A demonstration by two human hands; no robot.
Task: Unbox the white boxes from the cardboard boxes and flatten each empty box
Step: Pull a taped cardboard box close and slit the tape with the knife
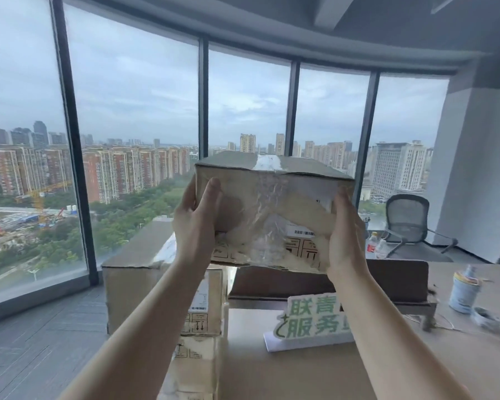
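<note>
Holding a sealed cardboard box (272, 209) up at chest height, the person has one hand on each short end, so its long axis runs left to right between the palms. The left hand (197, 223) clasps the left end, thumb lying up the near face and the other fingers wrapped out of sight behind; the right hand (344, 229) clamps the right end the same way, fingers curled round the far side. Both hands are equally near, since both are already touching it. Clear tape (267, 197) runs across the top and down the near face, midway between the two thumbs, so whichever hand lets go must reach inward to that seam. The box hangs above the far edge of the desk (300, 370), with more stacked boxes (136, 284) just below and to the left. Nothing looks opened yet.
</note>
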